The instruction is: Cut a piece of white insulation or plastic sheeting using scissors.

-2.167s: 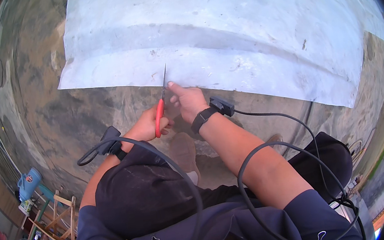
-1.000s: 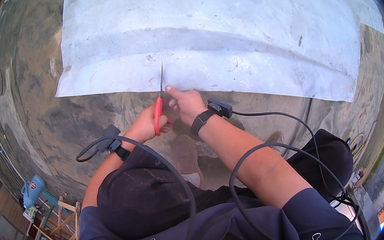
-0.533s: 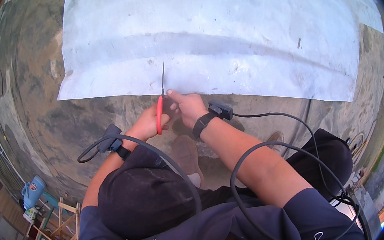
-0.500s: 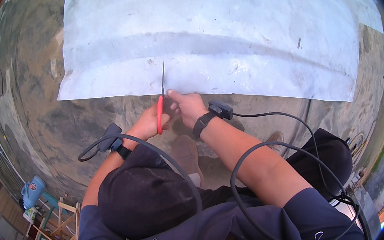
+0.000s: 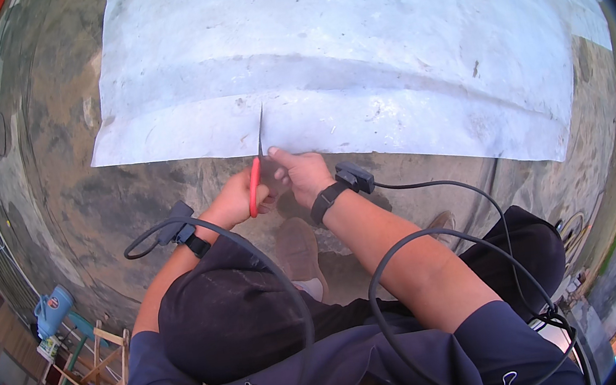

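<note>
A large whitish sheet [image 5: 338, 58], creased and smudged, lies spread on the ground in front of me. My left hand [image 5: 234, 201] is closed around the red handles of a pair of scissors [image 5: 254, 189]. Their dark, narrow blade points away from me, over the near edge of the sheet. Just right of the blade, my right hand [image 5: 306, 174] pinches that near edge, with the thumb lying on top; the fingers beneath are partly hidden. Both hands are close together, between my bent knees and the sheet.
Black cables [image 5: 441, 182] loop from devices strapped to my wrists. One brown shoe [image 5: 298, 251] is below my hands. At the left stand a blue jug [image 5: 53, 309] and a wooden frame [image 5: 106, 363]. Stained concrete [image 5: 64, 145] surrounds the sheet.
The scissors' handles have shifted very slightly left and down. Both hands keep nearly the same place and hold; the view itself has moved a little.
</note>
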`<action>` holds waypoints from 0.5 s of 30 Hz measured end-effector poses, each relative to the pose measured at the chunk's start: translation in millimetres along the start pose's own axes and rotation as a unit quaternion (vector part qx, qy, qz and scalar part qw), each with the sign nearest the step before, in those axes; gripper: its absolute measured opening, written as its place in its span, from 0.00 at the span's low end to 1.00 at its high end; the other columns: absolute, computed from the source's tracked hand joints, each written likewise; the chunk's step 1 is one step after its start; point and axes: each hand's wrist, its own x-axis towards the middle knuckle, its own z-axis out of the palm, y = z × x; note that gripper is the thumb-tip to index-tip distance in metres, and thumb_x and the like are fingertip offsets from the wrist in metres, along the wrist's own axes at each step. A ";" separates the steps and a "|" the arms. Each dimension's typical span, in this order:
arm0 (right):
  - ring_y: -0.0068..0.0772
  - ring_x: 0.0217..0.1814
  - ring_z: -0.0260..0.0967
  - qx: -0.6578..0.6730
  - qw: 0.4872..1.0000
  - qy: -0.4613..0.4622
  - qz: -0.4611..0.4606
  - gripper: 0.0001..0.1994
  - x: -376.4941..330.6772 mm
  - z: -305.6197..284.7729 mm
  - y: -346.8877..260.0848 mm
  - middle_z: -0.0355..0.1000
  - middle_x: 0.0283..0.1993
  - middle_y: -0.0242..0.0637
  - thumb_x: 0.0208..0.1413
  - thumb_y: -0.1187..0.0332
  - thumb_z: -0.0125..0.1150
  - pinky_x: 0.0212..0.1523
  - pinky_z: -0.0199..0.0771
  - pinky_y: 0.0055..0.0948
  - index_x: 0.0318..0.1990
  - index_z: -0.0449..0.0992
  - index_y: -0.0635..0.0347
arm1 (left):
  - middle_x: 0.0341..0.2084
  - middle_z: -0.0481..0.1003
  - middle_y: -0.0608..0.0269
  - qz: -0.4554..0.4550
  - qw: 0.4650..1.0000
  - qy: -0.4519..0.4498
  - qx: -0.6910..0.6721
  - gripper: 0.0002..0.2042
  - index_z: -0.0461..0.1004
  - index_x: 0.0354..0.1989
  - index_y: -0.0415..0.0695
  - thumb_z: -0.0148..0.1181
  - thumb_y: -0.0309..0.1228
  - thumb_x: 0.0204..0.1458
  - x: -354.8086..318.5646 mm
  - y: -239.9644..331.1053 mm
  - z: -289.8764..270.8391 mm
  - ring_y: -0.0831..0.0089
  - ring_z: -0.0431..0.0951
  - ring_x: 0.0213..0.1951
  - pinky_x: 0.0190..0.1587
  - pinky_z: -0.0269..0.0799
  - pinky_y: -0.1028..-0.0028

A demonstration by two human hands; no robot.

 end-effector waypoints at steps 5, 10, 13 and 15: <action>0.21 0.22 0.65 -0.002 1.000 -0.008 0.004 0.10 -2.2 -1.1 -0.1 0.74 0.26 0.32 0.55 0.66 0.66 0.24 0.62 0.23 0.35 0.81 0.65 | 0.39 0.76 0.58 0.007 0.999 0.005 0.049 0.23 0.64 0.60 0.39 0.47 0.28 0.53 5.7 1.8 -5.1 0.70 0.79 0.39 0.40 0.76 0.72; 0.21 0.22 0.66 -0.007 1.000 -0.012 0.003 0.09 -1.9 -4.7 0.8 0.76 0.29 0.33 0.55 0.66 0.66 0.24 0.62 0.23 0.35 0.80 0.66 | 0.31 0.76 0.56 0.014 1.000 0.008 0.015 0.17 0.69 0.48 0.32 0.50 0.26 0.50 -1.7 9.5 -3.1 0.71 0.78 0.30 0.33 0.78 0.72; 0.21 0.23 0.66 -0.006 1.000 -0.003 -0.006 0.09 -4.0 -6.0 -0.4 0.77 0.30 0.34 0.55 0.66 0.66 0.24 0.62 0.23 0.35 0.80 0.66 | 0.31 0.76 0.55 0.008 0.999 0.020 0.034 0.17 0.70 0.47 0.31 0.50 0.26 0.50 -3.0 14.3 -2.6 0.71 0.78 0.30 0.32 0.78 0.73; 0.21 0.22 0.66 -0.012 1.000 -0.004 0.007 0.10 -4.8 -5.1 0.1 0.77 0.31 0.34 0.55 0.66 0.66 0.24 0.62 0.22 0.35 0.80 0.66 | 0.31 0.76 0.54 0.019 0.999 0.029 0.041 0.17 0.70 0.47 0.31 0.50 0.26 0.50 -0.5 13.2 -6.5 0.72 0.78 0.30 0.31 0.78 0.73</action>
